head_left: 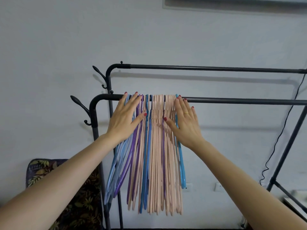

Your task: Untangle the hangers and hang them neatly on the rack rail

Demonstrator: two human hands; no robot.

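Several plastic hangers in pink, purple, light blue and blue hang side by side in one tight bunch on the near rack rail. My left hand lies flat against the bunch's left side, fingers spread, fingertips reaching the rail. My right hand, with a ring on one finger, lies flat against the bunch's right side by the outer blue hanger. Both hands press the bunch from either side and grip nothing.
A second dark rail runs higher and farther back, near the white wall. Coat hooks stick out at the rack's left post. A leaf-patterned cushion sits at lower left. A black cable hangs at the right.
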